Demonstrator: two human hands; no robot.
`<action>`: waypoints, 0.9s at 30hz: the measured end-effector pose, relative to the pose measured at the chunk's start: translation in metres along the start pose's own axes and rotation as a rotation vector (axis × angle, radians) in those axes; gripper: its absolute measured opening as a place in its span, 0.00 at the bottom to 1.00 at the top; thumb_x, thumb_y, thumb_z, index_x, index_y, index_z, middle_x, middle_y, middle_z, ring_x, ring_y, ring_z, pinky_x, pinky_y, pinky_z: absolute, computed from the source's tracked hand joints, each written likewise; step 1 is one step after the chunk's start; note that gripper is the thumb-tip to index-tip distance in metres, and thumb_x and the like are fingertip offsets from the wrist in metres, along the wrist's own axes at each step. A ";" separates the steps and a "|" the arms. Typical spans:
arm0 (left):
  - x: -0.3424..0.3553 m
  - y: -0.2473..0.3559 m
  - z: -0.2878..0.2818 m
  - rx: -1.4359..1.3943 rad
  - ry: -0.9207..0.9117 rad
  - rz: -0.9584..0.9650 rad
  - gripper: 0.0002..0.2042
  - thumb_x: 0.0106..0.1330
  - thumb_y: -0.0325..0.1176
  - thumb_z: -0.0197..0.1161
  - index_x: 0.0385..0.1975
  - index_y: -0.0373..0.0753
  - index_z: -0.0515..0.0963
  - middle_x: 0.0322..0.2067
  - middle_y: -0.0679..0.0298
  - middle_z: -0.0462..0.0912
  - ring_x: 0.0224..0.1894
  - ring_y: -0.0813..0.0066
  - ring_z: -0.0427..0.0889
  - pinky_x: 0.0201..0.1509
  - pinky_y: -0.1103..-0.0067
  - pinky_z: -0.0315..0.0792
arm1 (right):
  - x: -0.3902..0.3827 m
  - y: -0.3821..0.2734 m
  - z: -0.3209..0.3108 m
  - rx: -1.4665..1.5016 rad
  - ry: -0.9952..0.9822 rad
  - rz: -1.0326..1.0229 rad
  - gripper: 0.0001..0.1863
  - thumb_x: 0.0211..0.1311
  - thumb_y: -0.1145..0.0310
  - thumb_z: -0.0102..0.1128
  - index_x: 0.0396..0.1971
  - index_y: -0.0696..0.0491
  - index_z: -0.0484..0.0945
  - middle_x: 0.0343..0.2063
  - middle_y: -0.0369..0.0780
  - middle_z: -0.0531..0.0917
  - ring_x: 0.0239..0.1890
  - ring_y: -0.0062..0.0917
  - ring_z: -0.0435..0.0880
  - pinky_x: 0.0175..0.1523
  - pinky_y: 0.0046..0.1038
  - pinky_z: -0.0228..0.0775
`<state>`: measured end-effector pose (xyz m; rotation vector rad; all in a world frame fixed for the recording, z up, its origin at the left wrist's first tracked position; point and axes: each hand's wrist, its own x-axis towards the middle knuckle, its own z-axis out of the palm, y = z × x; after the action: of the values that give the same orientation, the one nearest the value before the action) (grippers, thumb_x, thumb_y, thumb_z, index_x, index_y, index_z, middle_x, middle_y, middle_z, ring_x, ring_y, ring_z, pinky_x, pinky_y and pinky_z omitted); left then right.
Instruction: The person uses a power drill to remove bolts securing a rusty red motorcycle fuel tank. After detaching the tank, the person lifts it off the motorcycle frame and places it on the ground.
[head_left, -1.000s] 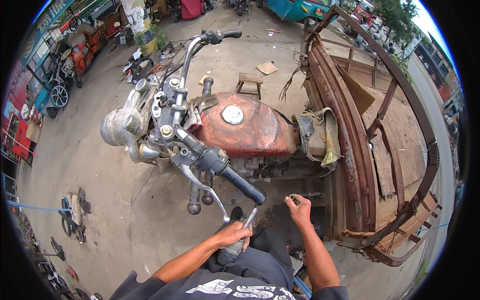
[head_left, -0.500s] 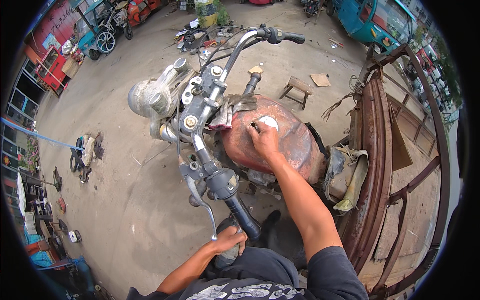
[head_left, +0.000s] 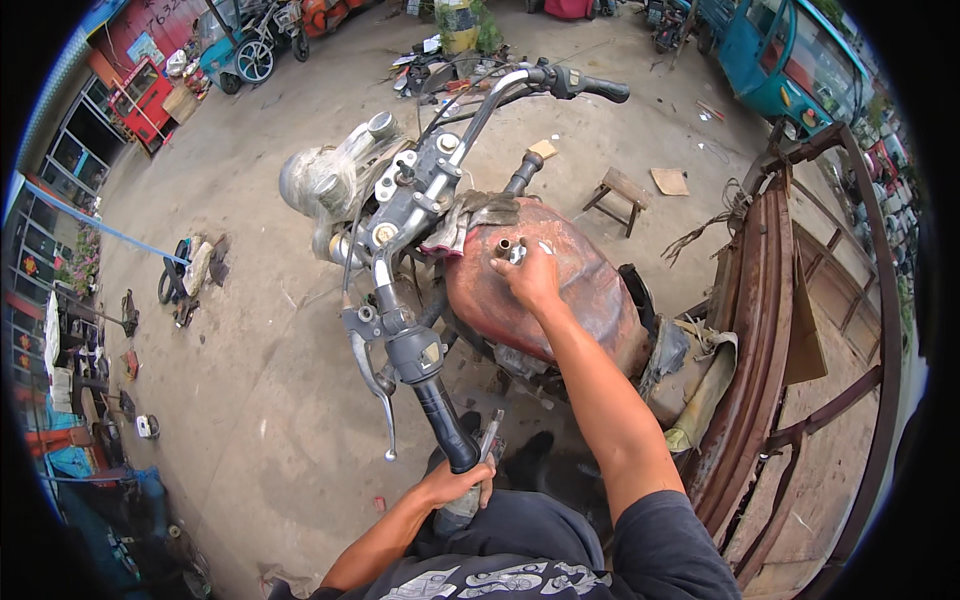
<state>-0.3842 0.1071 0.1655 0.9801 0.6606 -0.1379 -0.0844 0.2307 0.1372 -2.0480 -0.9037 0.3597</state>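
Over the red fuel tank (head_left: pixel 488 300), a loosened pinch could drop the hollow metal socket (head_left: pixel 504 246) and send it rolling off the curved surface. The right hand (head_left: pixel 534 274) has its grip nearly closed, fingers on that socket; nearer the person than the tank, the left hand (head_left: pixel 458 486) clasps a grey-bodied tool (head_left: pixel 456 516).

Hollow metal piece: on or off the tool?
Off: the right hand holds the metal piece over the tank, apart from the tool in the left hand.

Right arm (head_left: pixel 600 400) stretched forward, right fingers (head_left: pixel 512 275) pinched; left forearm (head_left: pixel 385 530) low, left fingers (head_left: pixel 486 493) curled.
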 end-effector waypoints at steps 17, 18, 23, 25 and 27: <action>0.043 0.025 0.038 0.137 -0.174 -0.112 0.07 0.63 0.32 0.47 0.27 0.36 0.67 0.15 0.58 0.78 0.19 0.73 0.77 0.29 0.79 0.71 | -0.191 0.033 -0.111 1.312 -0.432 0.490 0.15 0.69 0.65 0.52 0.47 0.60 0.72 0.42 0.45 0.82 0.47 0.32 0.81 0.54 0.35 0.73; 0.044 0.026 0.040 0.146 -0.186 -0.117 0.07 0.63 0.32 0.47 0.27 0.36 0.67 0.15 0.58 0.78 0.19 0.73 0.77 0.29 0.79 0.71 | -0.193 0.034 -0.113 1.286 -0.414 0.481 0.14 0.68 0.65 0.52 0.46 0.60 0.72 0.42 0.46 0.82 0.47 0.33 0.82 0.53 0.36 0.73; 0.048 0.026 0.044 0.169 -0.216 -0.137 0.07 0.63 0.32 0.48 0.27 0.36 0.67 0.16 0.58 0.78 0.19 0.73 0.77 0.29 0.79 0.71 | -0.198 0.033 -0.119 1.293 -0.262 0.544 0.14 0.68 0.63 0.53 0.41 0.60 0.73 0.39 0.47 0.82 0.44 0.36 0.83 0.52 0.38 0.75; 0.049 0.026 0.048 0.183 -0.208 -0.144 0.07 0.62 0.32 0.49 0.27 0.35 0.67 0.15 0.58 0.77 0.18 0.73 0.76 0.26 0.79 0.70 | -0.199 0.031 -0.121 1.263 -0.226 0.509 0.14 0.67 0.62 0.54 0.40 0.59 0.73 0.39 0.48 0.82 0.44 0.36 0.83 0.52 0.37 0.75; 0.051 0.025 0.050 0.190 -0.208 -0.149 0.07 0.62 0.32 0.49 0.27 0.35 0.68 0.14 0.58 0.77 0.17 0.73 0.76 0.25 0.79 0.69 | -0.200 0.024 -0.123 1.257 -0.230 0.436 0.15 0.67 0.61 0.54 0.40 0.59 0.72 0.39 0.48 0.82 0.44 0.36 0.83 0.53 0.37 0.75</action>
<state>-0.3109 0.0900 0.1736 1.0812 0.5350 -0.4342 -0.1463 0.0070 0.1776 -0.9878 -0.1714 1.0856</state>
